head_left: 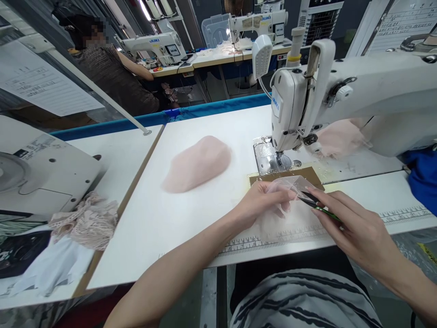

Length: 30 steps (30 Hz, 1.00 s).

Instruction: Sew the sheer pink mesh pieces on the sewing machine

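Note:
Sheer pale pink fabric (pixel 278 223) hangs from my left hand (pixel 262 202), its upper edge pinched between thumb and fingers. In my right hand (pixel 355 223) is a pair of small thread snips (pixel 321 209) with dark blades and a green part. The blade tips point left and lie close beside the fabric's raised edge; whether they touch it I cannot tell. Both hands are just in front of the sewing machine (pixel 290 105), whose presser foot (pixel 280 159) stands over the metal needle plate (pixel 266 155). A brown strip (pixel 312 176) lies before the plate.
A pink fabric piece (pixel 201 164) lies flat on the white table (pixel 136 237). More pink fabric (pixel 341 139) rests under the machine arm. At left are bundled lace trim (pixel 88 221) and another machine (pixel 44 164). A co-worker (pixel 112 73) sits beyond the blue edge (pixel 218 105).

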Tool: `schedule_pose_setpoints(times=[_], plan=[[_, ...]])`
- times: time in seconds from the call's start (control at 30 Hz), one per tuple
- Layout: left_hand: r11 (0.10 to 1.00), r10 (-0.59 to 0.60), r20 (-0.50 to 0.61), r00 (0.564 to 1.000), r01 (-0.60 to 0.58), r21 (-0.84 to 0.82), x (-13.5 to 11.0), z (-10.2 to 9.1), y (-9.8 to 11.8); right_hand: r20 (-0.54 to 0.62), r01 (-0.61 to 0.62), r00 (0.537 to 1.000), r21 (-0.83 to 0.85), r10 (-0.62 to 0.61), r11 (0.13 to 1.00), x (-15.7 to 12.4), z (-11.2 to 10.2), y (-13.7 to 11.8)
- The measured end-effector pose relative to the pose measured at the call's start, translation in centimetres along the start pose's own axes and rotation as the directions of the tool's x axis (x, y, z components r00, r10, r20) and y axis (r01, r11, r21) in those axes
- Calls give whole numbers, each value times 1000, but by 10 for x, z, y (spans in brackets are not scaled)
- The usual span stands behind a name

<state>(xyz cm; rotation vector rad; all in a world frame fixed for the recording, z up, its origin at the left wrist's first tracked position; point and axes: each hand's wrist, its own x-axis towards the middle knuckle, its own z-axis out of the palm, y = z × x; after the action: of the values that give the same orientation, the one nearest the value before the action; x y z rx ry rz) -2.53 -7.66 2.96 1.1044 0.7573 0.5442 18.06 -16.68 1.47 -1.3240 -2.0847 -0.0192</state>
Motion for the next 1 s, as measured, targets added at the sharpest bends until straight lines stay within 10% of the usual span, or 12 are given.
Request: schedule_pose_setpoints(times=[1.0], plan=[[1000,-11,25,1000,11,27,1,-2,-1,4,13,1000,-32,-13,999,-2,0,2]])
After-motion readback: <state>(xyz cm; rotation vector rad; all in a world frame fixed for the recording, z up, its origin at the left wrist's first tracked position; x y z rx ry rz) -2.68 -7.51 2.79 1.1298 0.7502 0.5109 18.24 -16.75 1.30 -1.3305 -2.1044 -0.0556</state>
